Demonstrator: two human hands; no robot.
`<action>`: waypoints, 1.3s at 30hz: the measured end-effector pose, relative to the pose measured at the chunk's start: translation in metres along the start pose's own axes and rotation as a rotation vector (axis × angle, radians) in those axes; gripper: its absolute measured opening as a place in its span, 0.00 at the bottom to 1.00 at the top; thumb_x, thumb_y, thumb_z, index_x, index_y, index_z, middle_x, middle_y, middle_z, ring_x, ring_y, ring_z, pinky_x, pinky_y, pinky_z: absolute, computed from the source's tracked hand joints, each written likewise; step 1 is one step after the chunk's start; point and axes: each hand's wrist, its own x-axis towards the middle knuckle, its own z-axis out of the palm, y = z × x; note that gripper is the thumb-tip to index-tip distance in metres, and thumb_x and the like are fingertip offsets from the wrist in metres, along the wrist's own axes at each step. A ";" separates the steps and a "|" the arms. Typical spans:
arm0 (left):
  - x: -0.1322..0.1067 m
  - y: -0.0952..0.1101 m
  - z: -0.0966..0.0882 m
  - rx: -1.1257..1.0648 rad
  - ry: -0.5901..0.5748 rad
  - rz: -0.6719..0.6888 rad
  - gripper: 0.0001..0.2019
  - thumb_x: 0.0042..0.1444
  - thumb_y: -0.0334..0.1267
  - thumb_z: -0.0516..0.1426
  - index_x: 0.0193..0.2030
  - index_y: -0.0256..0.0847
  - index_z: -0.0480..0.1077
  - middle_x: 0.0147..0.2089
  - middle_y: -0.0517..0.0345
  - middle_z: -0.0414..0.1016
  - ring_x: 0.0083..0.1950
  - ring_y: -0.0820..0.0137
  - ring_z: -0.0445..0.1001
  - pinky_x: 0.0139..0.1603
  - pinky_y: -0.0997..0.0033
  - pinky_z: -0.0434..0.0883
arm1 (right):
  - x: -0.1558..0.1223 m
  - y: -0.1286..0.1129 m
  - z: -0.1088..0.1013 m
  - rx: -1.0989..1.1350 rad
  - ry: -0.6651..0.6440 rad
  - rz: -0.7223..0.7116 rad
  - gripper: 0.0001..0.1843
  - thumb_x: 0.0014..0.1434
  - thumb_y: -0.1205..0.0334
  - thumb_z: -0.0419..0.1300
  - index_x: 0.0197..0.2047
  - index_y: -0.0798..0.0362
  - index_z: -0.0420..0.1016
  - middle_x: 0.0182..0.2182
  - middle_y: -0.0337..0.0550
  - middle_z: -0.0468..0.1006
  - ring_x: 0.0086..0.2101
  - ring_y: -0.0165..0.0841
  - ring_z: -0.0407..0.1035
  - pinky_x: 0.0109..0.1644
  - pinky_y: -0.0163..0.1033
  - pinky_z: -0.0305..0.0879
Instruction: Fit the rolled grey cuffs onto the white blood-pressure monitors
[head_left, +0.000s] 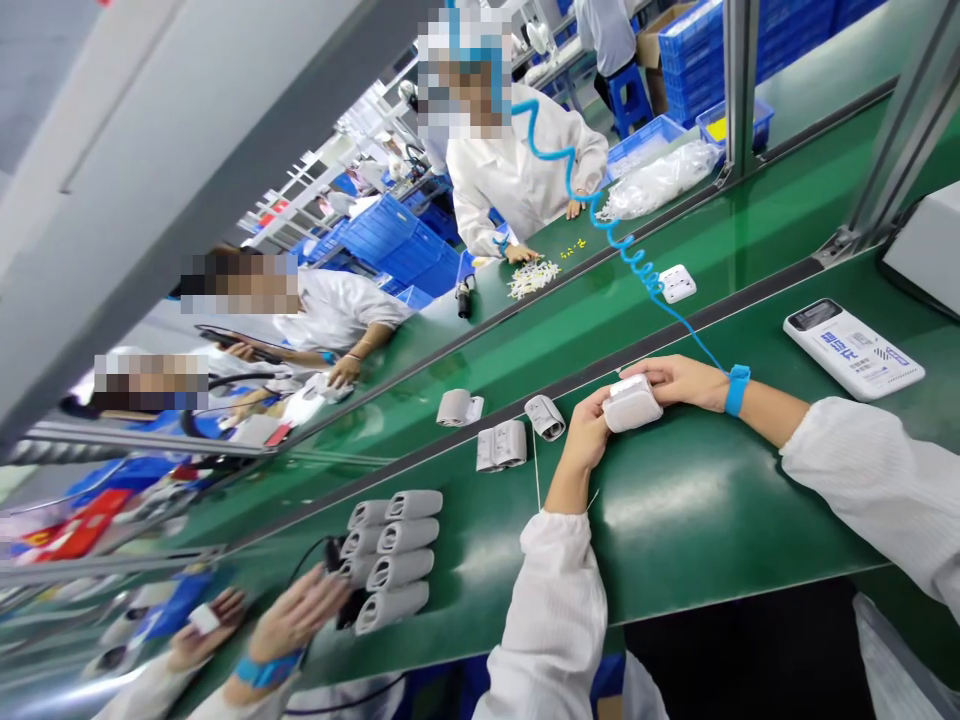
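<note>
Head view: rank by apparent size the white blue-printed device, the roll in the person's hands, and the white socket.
1. White blue-printed device
2. Roll
3. White socket, though it lies farther from the camera, so its true rank is unsure.

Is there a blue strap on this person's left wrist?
No, the blue strap sits on the right wrist; the left wrist shows bare above its white sleeve.

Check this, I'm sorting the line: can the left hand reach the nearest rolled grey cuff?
Probably yes: the left hand sits close to the rolled grey cuff, only green belt between them, though it shares a white bundle with the right hand.
</note>
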 end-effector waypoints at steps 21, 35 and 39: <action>0.006 -0.008 0.017 -0.175 0.220 0.101 0.29 0.50 0.45 0.76 0.59 0.40 0.85 0.55 0.46 0.89 0.57 0.52 0.87 0.62 0.52 0.81 | -0.004 -0.004 0.004 0.060 0.133 0.007 0.31 0.66 0.48 0.75 0.68 0.48 0.80 0.55 0.50 0.89 0.53 0.44 0.85 0.62 0.53 0.84; 0.008 -0.016 0.036 0.101 0.163 0.370 0.31 0.66 0.38 0.67 0.75 0.46 0.71 0.74 0.41 0.77 0.77 0.52 0.74 0.80 0.42 0.69 | 0.061 -0.055 -0.049 -0.277 0.610 -0.199 0.32 0.53 0.37 0.78 0.51 0.52 0.82 0.43 0.48 0.88 0.41 0.42 0.82 0.41 0.43 0.82; 0.009 -0.015 0.038 0.153 0.203 0.384 0.24 0.68 0.34 0.63 0.69 0.46 0.76 0.64 0.44 0.85 0.68 0.56 0.82 0.75 0.45 0.75 | 0.086 -0.094 -0.121 -0.667 0.861 -0.370 0.32 0.55 0.38 0.71 0.52 0.55 0.83 0.45 0.54 0.88 0.43 0.45 0.81 0.46 0.47 0.80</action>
